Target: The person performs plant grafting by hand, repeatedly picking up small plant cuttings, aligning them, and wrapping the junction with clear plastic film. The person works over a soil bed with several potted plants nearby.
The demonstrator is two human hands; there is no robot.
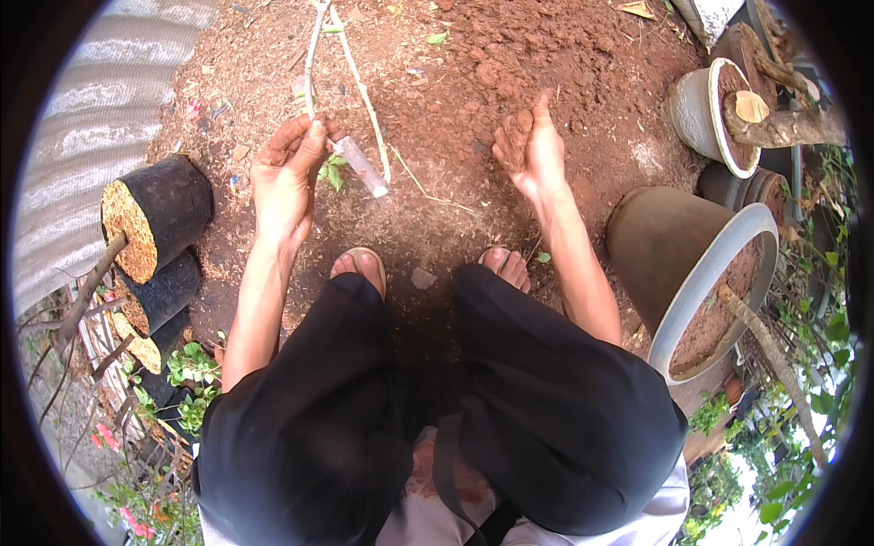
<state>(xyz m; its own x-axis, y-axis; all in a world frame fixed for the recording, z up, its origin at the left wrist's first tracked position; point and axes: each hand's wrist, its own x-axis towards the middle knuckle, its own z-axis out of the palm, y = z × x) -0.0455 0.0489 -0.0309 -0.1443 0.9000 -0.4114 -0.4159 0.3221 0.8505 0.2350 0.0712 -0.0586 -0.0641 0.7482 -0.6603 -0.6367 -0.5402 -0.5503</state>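
Note:
My left hand (289, 164) is closed, thumb and fingers pinching the lower end of a thin pale stem (316, 55) that points away from me. Beside it a second bare stem (360, 80) slants down to the right. Just right of my left fingers is a small clear plastic tube (364, 169); whether they touch it I cannot tell. A green leaf (334, 173) shows below the tube. My right hand (537, 150) is held over the ground with its thumb up. Its muddy fingers curl round what looks like a clump of reddish soil (518, 136).
Loose red soil (564, 55) spreads ahead. Black bags (168, 205) filled with light shavings stand at left, beside a corrugated sheet (123, 91). On the right are a large grey-rimmed pot (665, 246) and a white pot (696, 114), each holding a thick stem.

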